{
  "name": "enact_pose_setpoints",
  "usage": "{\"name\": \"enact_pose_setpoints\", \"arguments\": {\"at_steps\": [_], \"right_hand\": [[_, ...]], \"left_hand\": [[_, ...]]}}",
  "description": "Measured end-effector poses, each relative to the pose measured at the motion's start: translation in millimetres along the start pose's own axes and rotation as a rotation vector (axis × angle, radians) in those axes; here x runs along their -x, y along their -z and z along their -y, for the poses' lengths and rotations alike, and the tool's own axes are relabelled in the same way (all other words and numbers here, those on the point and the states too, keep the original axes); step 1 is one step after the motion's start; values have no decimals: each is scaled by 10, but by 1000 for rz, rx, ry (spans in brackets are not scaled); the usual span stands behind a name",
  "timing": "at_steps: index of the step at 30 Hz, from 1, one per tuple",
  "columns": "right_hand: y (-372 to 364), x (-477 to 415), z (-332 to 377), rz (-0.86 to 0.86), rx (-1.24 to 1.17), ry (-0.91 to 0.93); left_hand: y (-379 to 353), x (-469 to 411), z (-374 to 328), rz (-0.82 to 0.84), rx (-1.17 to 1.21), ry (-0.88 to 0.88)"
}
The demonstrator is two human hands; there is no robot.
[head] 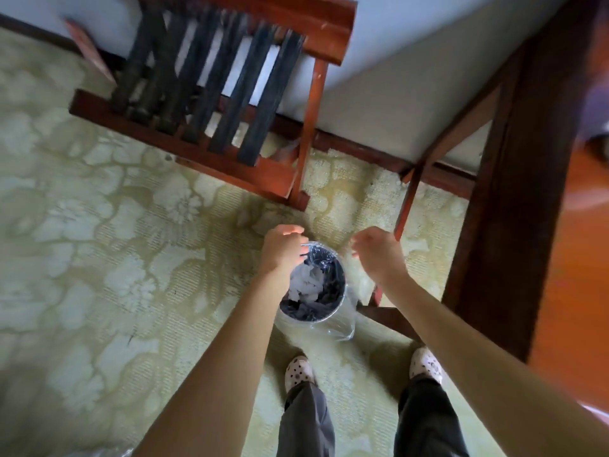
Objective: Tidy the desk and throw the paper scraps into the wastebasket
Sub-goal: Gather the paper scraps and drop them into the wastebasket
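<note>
Both forearms reach down from the bottom of the view, and below them my spotted clogs (298, 372) stand on the patterned carpet (99, 258), one to each side of the wastebasket (308, 320). It sits between my feet and the wooden chair (211, 94), close to the carpet's right edge, where the dark desk frame (510, 192) comes down. White paper scraps (304, 280) lie crumpled inside, heaped toward the left wall, with a clear plastic liner (344, 326) spilling over the near right rim. My left hand (284, 250) hangs over the far left rim with its fingers curled downward. They are blurred, so I cannot tell whether they pinch a last scrap, catch the liner, or hold nothing. My right hand (379, 255) hovers just right of the basket and apart from it, fingers loosely bent and nothing in them that I can see. The scraps sit directly below and slightly nearer than my left fingertips. I judge them nearly weightless, soft and easily crushed, so a loose pinch on a bunch would do, though a small piece could drift wide. The liner looks thin and slippery. If the basket needs moving, I would take it by the firm rim, not the film.
</note>
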State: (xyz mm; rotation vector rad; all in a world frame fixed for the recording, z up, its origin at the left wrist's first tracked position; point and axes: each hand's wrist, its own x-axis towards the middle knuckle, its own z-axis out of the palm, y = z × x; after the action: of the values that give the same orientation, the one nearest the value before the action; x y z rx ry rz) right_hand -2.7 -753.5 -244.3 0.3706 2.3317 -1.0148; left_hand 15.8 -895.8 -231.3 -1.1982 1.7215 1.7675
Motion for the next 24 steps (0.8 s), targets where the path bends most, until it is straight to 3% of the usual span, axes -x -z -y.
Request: {"name": "enact_pose_setpoints", "arguments": {"at_steps": [6, 11, 17, 24], "right_hand": [[1560, 1270, 611, -355, -173, 191], [2692, 2270, 443, -544, -209, 280], [3854, 3144, -511, -757, -291, 300], [5007, 3857, -2030, -877, -276, 251]], "left_hand": [[-442, 1615, -1124, 146, -95, -334], [-1047, 2970, -1486, 234, -193, -605], [-2092, 4055, -1306, 286, -238, -810], [-3761, 5124, -654, 466, -349, -906]]}}
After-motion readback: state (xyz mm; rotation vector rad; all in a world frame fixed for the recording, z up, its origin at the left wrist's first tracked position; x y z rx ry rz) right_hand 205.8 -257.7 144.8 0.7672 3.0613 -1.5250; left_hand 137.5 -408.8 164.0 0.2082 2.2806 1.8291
